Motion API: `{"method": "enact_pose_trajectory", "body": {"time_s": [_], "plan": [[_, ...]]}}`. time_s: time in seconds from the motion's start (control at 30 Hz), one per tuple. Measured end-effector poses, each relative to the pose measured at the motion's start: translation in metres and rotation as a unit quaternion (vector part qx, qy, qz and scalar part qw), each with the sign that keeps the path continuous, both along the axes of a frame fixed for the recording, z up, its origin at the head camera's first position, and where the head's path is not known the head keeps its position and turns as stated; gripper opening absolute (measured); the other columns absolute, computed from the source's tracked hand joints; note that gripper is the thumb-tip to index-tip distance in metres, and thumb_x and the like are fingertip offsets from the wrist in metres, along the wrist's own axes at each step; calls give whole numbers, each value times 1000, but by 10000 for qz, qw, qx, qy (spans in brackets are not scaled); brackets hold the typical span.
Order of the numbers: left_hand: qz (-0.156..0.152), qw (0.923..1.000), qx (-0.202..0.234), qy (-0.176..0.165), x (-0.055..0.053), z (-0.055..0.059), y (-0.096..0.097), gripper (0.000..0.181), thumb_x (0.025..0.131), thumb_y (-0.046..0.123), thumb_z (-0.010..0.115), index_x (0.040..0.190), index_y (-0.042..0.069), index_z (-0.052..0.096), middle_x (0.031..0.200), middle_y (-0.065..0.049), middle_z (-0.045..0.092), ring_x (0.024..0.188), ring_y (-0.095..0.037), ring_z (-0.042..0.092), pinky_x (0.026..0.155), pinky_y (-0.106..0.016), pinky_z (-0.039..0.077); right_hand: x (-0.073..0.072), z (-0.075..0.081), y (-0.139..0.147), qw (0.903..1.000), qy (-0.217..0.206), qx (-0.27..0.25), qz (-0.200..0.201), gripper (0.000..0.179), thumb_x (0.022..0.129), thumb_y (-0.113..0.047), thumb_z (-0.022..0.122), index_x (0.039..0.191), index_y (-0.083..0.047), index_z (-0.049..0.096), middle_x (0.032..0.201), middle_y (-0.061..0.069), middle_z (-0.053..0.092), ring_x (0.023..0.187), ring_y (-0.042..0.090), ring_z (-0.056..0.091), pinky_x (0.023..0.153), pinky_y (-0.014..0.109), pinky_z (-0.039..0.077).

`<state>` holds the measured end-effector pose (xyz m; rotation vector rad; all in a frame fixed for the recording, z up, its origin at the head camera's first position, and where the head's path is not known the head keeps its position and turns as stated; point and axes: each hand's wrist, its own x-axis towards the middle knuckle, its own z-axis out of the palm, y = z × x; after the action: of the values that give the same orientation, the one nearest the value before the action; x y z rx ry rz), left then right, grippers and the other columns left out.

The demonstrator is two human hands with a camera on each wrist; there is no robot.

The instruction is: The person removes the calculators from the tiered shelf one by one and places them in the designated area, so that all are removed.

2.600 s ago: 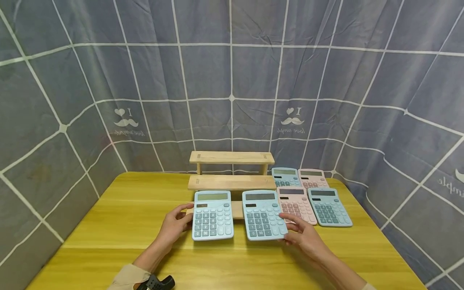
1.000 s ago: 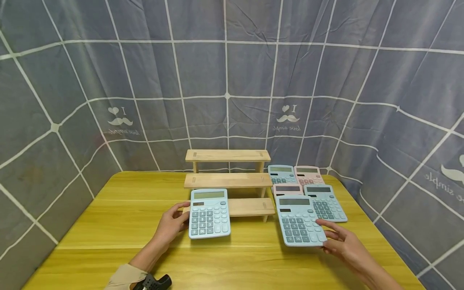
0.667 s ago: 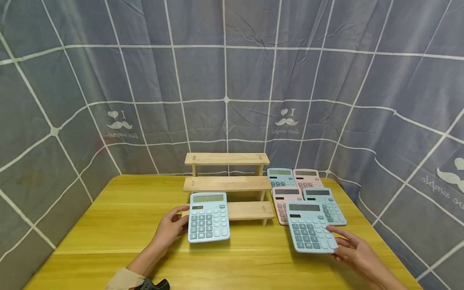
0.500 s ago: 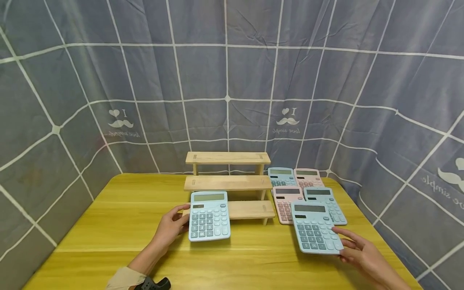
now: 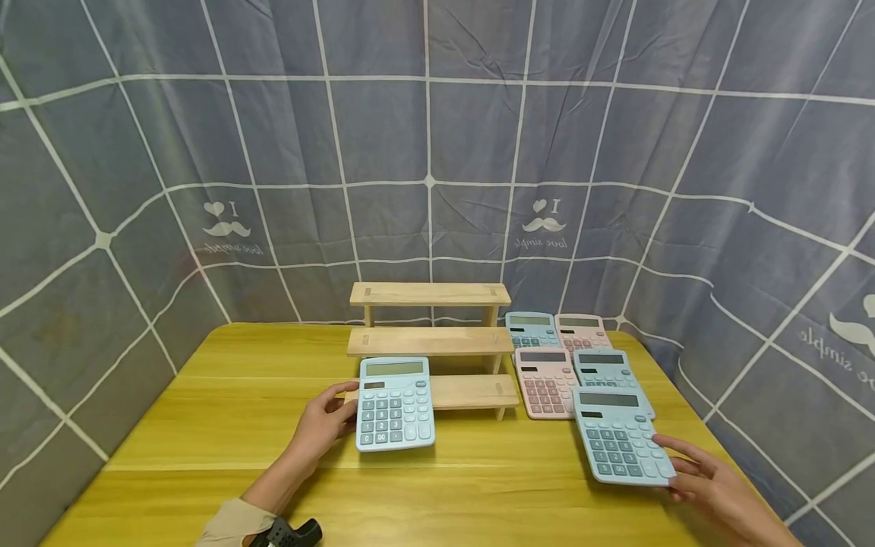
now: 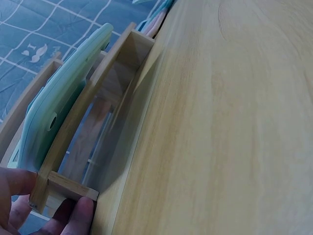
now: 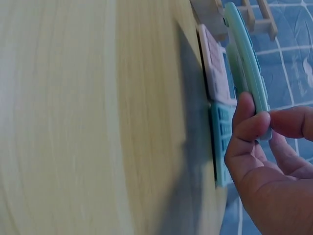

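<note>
My left hand (image 5: 320, 422) grips the left end of a three-step wooden display stand (image 5: 431, 342); in the left wrist view, fingers (image 6: 80, 215) curl at the end of its lowest board. A light-blue calculator (image 5: 395, 406) leans face-out on that lowest step, right beside the hand. On the right, my right hand (image 5: 711, 482) pinches a second light-blue calculator (image 5: 618, 441) by its lower right corner. The right wrist view shows this held calculator (image 7: 244, 54) edge-on between thumb and fingers, raised above the table, its shadow falling on the wood.
Several calculators lie at the back right: a pink one (image 5: 547, 387) beside the stand, a blue one (image 5: 601, 361) partly covered by the held calculator, and another blue (image 5: 529, 327) and pink (image 5: 581, 330) behind. The yellow wooden table (image 5: 273, 380) ends at a grey checked curtain (image 5: 478, 137).
My right hand has carried its calculator rightward, away from the stand, until it overlaps the rear blue one in the head view. My left hand and the calculator on the step have stayed put.
</note>
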<state>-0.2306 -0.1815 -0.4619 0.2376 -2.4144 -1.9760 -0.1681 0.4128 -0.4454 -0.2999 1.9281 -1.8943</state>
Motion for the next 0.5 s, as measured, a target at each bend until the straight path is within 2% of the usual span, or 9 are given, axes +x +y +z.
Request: {"method": "enact_pose_trajectory", "body": {"time_s": [0.17,0.33,0.5], "plan": [[-18,10000,-19,1,1,0,0,39,101,15,61,139,8,58,107,-16,59,87,-16,66,77,-32,62,1,-2,10,9993,-75,352,-107,65,102,6,41,124,-53,59,115,-15,66,93,10,64,76,24,55],[-8,10000,-22,-20,1,1,0,37,102,13,59,139,10,59,108,-16,60,89,-17,66,78,-31,62,4,-3,18,9926,-274,1023,-600,64,100,3,49,113,-59,59,112,-11,65,90,11,64,75,26,56],[-39,10000,-7,-37,1,3,-1,37,103,11,58,140,9,58,110,-16,61,91,-17,66,80,-32,62,4,-6,27,9873,-536,1223,-861,62,97,0,54,107,-60,60,114,-7,65,92,12,64,77,28,58]]}}
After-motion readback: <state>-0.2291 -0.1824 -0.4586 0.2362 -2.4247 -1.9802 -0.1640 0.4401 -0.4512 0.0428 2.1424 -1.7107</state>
